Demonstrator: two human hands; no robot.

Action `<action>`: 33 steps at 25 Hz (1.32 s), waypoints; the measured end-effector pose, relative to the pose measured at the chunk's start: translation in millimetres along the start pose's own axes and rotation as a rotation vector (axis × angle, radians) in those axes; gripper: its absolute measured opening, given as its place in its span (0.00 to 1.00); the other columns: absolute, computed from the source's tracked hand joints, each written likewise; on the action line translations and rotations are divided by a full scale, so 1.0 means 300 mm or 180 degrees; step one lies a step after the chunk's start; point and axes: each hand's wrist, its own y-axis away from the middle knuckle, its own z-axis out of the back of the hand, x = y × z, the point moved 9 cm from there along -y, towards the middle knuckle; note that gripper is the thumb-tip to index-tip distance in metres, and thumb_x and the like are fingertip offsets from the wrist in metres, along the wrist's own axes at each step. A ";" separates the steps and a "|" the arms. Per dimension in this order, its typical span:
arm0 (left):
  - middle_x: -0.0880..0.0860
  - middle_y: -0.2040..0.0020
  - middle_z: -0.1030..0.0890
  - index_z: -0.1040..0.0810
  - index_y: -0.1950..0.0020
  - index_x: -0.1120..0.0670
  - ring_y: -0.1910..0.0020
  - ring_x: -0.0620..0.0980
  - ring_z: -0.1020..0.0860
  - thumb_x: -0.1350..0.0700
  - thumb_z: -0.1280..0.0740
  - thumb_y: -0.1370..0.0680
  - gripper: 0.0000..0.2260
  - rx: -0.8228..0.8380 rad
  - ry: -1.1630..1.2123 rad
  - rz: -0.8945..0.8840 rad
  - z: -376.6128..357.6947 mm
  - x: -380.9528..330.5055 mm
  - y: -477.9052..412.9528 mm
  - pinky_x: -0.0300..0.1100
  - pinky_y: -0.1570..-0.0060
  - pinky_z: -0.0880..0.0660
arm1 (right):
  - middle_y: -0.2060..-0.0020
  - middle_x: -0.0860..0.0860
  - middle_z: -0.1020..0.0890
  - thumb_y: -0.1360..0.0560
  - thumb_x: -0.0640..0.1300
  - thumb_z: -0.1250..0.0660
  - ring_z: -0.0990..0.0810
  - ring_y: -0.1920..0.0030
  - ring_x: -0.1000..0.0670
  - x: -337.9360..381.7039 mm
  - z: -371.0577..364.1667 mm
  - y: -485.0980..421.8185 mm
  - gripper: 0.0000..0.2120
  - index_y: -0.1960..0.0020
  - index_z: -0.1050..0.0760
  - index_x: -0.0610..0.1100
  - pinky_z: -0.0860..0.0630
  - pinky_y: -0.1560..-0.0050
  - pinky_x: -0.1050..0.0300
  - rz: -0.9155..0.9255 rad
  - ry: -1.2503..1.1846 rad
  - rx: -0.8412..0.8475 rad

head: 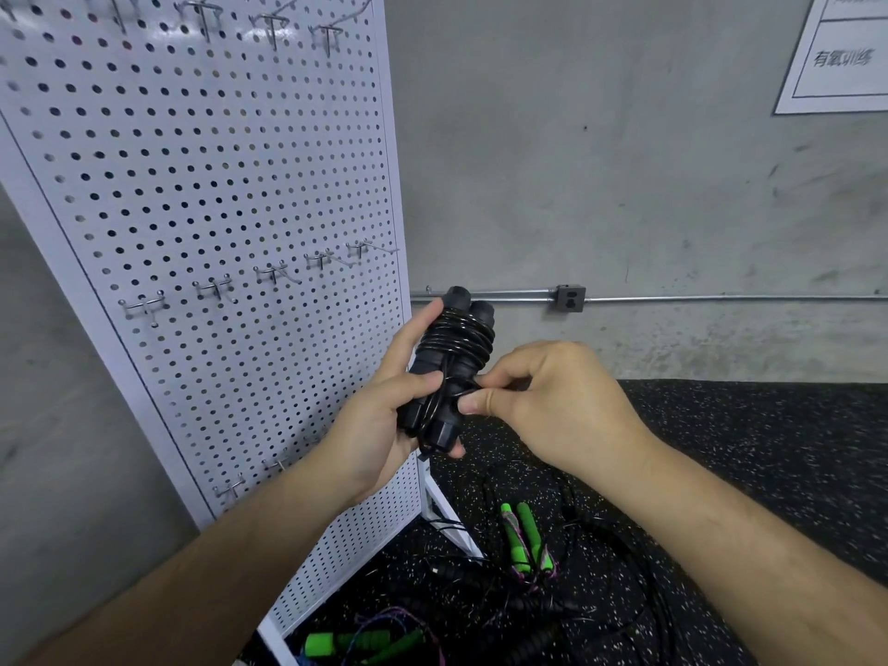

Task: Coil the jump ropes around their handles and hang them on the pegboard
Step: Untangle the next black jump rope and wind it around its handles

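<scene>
Black jump rope coiled and held just off the pegboard right edge; looks like the tail tuck.

Middle hook row on the pegboard sits up-left of the bundle. Left hand, nearer the pegboard: grip wrapped round the paired handles, thumb across the front. Bundle's long axis is near upright, caps pointing up, tipped slightly away from the pegboard. Right hand, farther out: grip pinched tight on a rope strand at the bundle's lower half. My read: the hang goes up-left, carried by the left hand.
</scene>
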 end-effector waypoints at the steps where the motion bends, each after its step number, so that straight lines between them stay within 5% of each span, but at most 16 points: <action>1: 0.61 0.35 0.20 0.30 0.26 0.36 0.54 0.58 0.19 0.60 0.38 0.24 0.29 -0.0006 0.0033 0.0012 0.000 0.001 0.000 0.52 0.63 0.21 | 0.64 0.57 0.17 0.32 0.54 0.21 0.20 0.62 0.57 0.001 -0.006 0.003 0.07 0.65 0.17 0.55 0.23 0.59 0.58 0.0023 0.0052 0.0029; 6: 0.62 0.36 0.20 0.30 0.26 0.36 0.56 0.58 0.19 0.61 0.37 0.24 0.30 -0.0070 0.0137 -0.0041 0.005 -0.015 0.007 0.50 0.63 0.22 | 0.64 0.57 0.19 0.31 0.50 0.21 0.22 0.60 0.60 0.015 -0.044 0.025 0.08 0.67 0.17 0.52 0.28 0.57 0.64 0.0164 -0.0316 0.0035; 11: 0.64 0.35 0.21 0.29 0.27 0.37 0.53 0.60 0.19 0.63 0.41 0.27 0.33 -0.0066 0.0246 -0.0038 0.007 -0.018 0.003 0.53 0.61 0.23 | 0.65 0.53 0.16 0.30 0.49 0.21 0.20 0.67 0.53 -0.051 -0.079 0.024 0.07 0.65 0.16 0.51 0.18 0.54 0.46 -0.0393 -0.1248 -0.0118; 14: 0.64 0.35 0.22 0.29 0.27 0.37 0.54 0.59 0.19 0.64 0.43 0.30 0.35 0.0031 0.0352 -0.0004 0.002 -0.019 0.007 0.53 0.61 0.23 | 0.65 0.54 0.19 0.30 0.49 0.21 0.22 0.64 0.56 -0.016 -0.062 0.025 0.09 0.66 0.17 0.49 0.24 0.57 0.59 0.0063 -0.0629 -0.0258; 18: 0.65 0.34 0.22 0.29 0.27 0.37 0.59 0.58 0.21 0.64 0.43 0.30 0.36 0.0055 0.0456 0.0053 0.003 -0.027 0.017 0.53 0.61 0.24 | 0.63 0.55 0.21 0.28 0.48 0.24 0.23 0.57 0.54 0.056 -0.075 0.034 0.06 0.61 0.15 0.48 0.29 0.58 0.65 0.0935 0.0099 -0.0033; 24: 0.63 0.32 0.23 0.31 0.25 0.37 0.54 0.58 0.22 0.67 0.47 0.25 0.35 -0.0146 0.0435 0.0025 0.032 -0.035 0.024 0.52 0.60 0.23 | 0.58 0.57 0.19 0.25 0.51 0.27 0.22 0.53 0.57 0.075 -0.080 0.049 0.04 0.53 0.14 0.52 0.27 0.51 0.64 0.0943 -0.0110 0.0002; 28: 0.59 0.31 0.22 0.31 0.25 0.38 0.40 0.58 0.22 0.67 0.42 0.29 0.36 -0.0158 0.0367 0.0008 0.034 -0.022 0.027 0.51 0.41 0.25 | 0.52 0.54 0.19 0.23 0.49 0.29 0.24 0.59 0.57 0.111 -0.096 0.068 0.20 0.33 0.22 0.47 0.23 0.56 0.58 0.1392 0.0795 -0.0313; 33: 0.57 0.32 0.21 0.31 0.25 0.39 0.28 0.61 0.29 0.67 0.42 0.31 0.38 -0.0275 0.0411 -0.0032 0.014 -0.035 0.030 0.55 0.25 0.37 | 0.56 0.49 0.22 0.22 0.47 0.38 0.22 0.60 0.47 0.155 -0.100 0.094 0.16 0.43 0.18 0.39 0.23 0.65 0.55 0.1727 0.1171 -0.0901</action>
